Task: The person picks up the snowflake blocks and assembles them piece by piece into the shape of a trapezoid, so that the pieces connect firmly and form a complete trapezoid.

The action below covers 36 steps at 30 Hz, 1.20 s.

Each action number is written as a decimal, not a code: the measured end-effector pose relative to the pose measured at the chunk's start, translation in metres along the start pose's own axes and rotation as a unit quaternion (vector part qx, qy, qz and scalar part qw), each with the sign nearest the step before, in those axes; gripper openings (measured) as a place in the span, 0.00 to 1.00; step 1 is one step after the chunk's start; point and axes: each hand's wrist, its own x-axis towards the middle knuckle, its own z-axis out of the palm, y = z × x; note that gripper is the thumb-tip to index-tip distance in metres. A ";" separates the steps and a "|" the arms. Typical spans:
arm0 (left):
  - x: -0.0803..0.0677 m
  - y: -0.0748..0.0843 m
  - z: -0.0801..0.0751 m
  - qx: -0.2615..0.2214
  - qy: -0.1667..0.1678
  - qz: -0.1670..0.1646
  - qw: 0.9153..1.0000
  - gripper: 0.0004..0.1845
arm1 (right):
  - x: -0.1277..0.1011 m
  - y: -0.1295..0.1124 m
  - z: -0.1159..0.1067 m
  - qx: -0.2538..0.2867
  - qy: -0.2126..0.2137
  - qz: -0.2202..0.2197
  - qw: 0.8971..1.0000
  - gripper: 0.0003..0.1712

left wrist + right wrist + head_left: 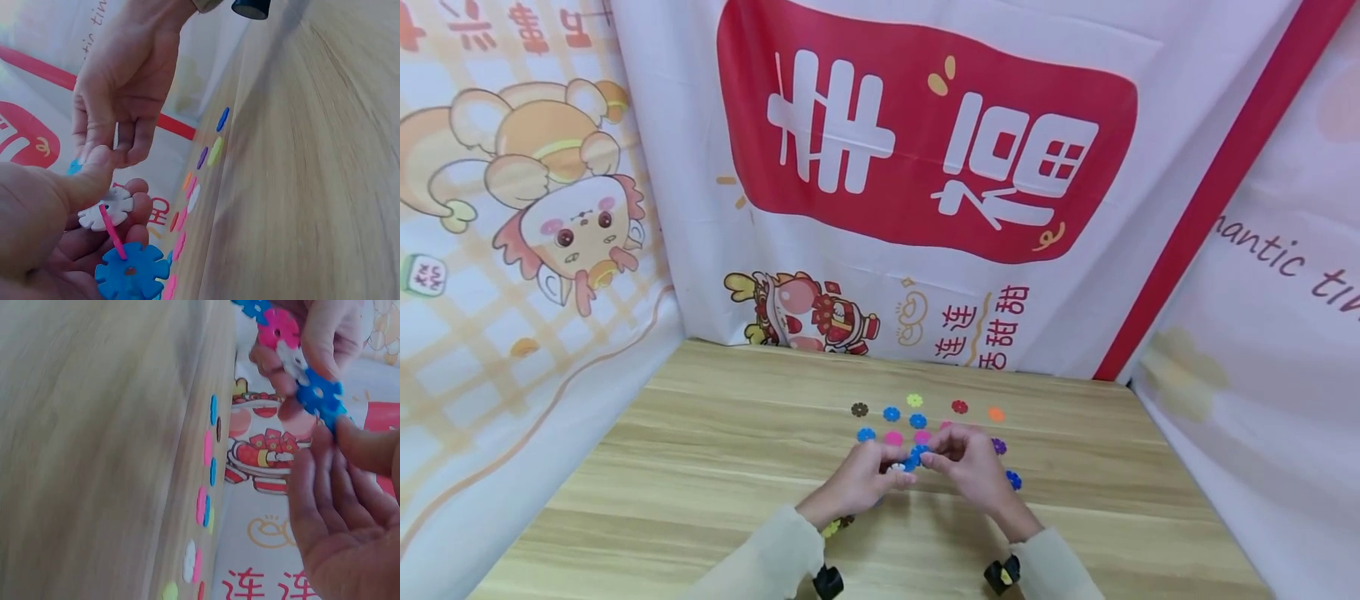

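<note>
Above the table both hands meet at a chain of interlocked notched plastic discs. My left hand point(859, 482) grips the chain between thumb and fingers, around its white disc point(107, 211). From that hand hang a pink disc point(113, 232) and a blue disc point(131, 272), seen in the left wrist view. At the other end, my right hand point(973, 473) pinches a blue disc point(921, 452) between thumb and fingertips. In the right wrist view it joins another blue disc point(319, 392) beside the white one. Fingers partly cover this joint.
Loose discs lie on the wooden table point(700, 467) beyond the hands: brown point(860, 409), yellow point(914, 400), red point(959, 407), orange point(996, 413), and several blue and pink ones. Purple point(998, 447) and dark blue point(1014, 480) discs lie right. Printed cloths point(925, 208) hang around the table.
</note>
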 end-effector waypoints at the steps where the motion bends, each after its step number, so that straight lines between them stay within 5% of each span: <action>1: 0.000 -0.001 0.000 0.003 -0.006 -0.004 1.000 0.11 | -0.001 0.001 -0.002 -0.012 -0.016 -0.001 1.000 0.05; 7: -0.004 -0.004 -0.001 0.012 -0.038 -0.007 0.999 0.13 | -0.006 0.009 -0.014 -0.048 -0.090 -0.017 0.995 0.06; 19: -0.024 -0.026 -0.031 0.029 -0.093 -0.056 0.994 0.27 | -0.022 0.029 -0.047 -0.001 -0.053 0.051 0.997 0.08; 27: -0.032 -0.040 -0.040 -0.041 -0.042 -0.077 0.995 0.22 | -0.030 0.036 -0.071 0.029 -0.014 0.078 0.996 0.08; 36: -0.034 -0.033 -0.039 -0.151 0.015 -0.086 0.985 0.25 | -0.037 0.046 -0.079 0.052 0.011 0.092 0.994 0.09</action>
